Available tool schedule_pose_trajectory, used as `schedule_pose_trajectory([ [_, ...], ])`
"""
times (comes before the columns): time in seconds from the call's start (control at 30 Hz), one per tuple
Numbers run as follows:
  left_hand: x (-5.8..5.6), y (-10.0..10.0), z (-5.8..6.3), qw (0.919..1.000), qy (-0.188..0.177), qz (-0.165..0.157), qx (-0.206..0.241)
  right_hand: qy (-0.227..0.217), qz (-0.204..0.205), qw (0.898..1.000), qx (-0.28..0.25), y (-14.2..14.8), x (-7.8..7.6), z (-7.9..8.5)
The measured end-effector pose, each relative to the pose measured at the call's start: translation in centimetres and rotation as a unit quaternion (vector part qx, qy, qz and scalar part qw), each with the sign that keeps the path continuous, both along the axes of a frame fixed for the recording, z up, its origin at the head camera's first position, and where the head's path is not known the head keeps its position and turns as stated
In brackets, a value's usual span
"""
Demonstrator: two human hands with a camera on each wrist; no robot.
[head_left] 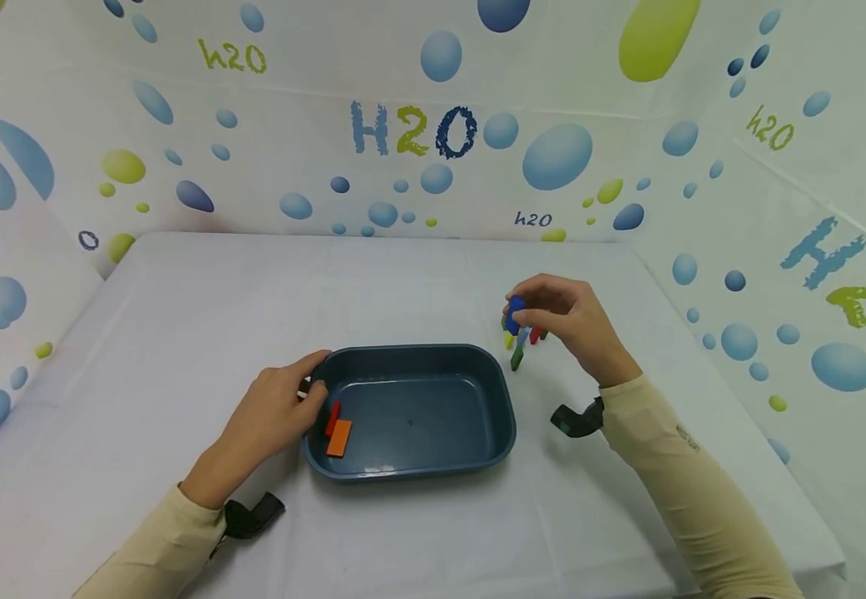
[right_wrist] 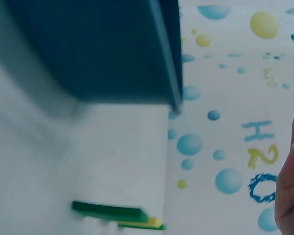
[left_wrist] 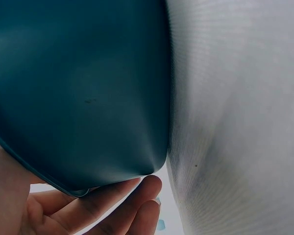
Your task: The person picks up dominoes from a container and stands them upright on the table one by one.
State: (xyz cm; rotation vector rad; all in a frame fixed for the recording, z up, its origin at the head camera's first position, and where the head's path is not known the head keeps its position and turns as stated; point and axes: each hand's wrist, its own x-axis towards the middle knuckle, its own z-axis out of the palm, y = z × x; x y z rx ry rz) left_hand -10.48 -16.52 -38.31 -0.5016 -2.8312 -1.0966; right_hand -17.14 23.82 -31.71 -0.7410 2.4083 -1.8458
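A dark blue-green plastic tub (head_left: 418, 416) stands on the table in front of me. My left hand (head_left: 271, 412) grips its left rim, thumb at the inner edge and fingers along the outside wall. Inside, at the left end, lie a red piece (head_left: 333, 418) and an orange rectangular piece (head_left: 339, 438). Beyond the tub's right corner, my right hand (head_left: 563, 320) pinches a small blue piece (head_left: 515, 316) between thumb and fingers. It is over a small group of coloured pieces, partly hidden by the hand; a green piece (head_left: 517, 358) lies nearest me.
A white cloth (head_left: 253, 291) covers the table. Printed white sheets (head_left: 290, 166) hang behind it and at the sides. Black wrist devices (head_left: 578, 420) are worn at both sleeves. In the right wrist view a long green piece (right_wrist: 110, 211) lies near the tub.
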Motion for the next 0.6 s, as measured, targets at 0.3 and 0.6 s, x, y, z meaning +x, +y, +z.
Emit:
schedule_pose_trajectory([
  [0.3,0.0,-0.1,0.1,1.0000,-0.001,-0.001,0.001,-0.018,-0.036,0.999,0.005,1.3,-0.2,-1.7],
  [0.6,0.0,-0.2,0.0,1.0000,-0.004,-0.004,0.003,-0.040,-0.079,0.996,0.011,2.6,-0.5,-4.2],
])
